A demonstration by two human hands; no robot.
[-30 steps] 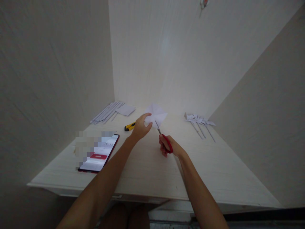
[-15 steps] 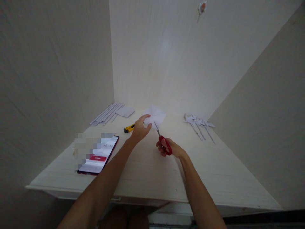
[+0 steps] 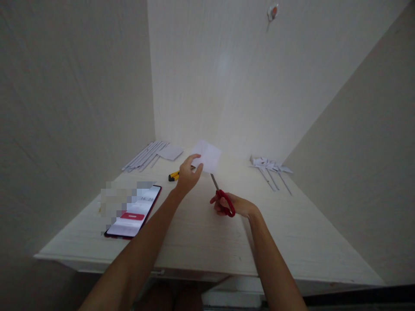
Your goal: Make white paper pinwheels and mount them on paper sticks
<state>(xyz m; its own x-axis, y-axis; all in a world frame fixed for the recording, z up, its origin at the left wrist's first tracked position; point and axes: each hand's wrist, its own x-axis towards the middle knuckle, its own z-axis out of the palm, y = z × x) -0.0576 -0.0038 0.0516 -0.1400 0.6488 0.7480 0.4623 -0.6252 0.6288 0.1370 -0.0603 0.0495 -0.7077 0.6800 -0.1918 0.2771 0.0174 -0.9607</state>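
A square sheet of white paper (image 3: 209, 156) is pinched at its near left edge by my left hand (image 3: 189, 172), thumb on top. Faint crease lines cross the sheet. My right hand (image 3: 224, 204) holds red-handled scissors (image 3: 231, 206) by the loops, with the blades pointing up and left at the sheet's near edge. The blades look closed or nearly so; whether they touch the paper I cannot tell. Partly hidden behind my left hand lies a yellow and black utility knife (image 3: 173, 176).
Rolled paper sticks (image 3: 142, 156) and a stack of paper squares (image 3: 170, 152) lie at the back left of the white table (image 3: 201, 246). Paper pinwheels on sticks (image 3: 269, 166) rest at the back right. A phone (image 3: 134, 216) sits front left. Walls enclose three sides.
The paper has turned and shifted slightly left with my left hand. My right hand has drawn the scissors a little lower, and their blades now sit by the sheet's near edge.
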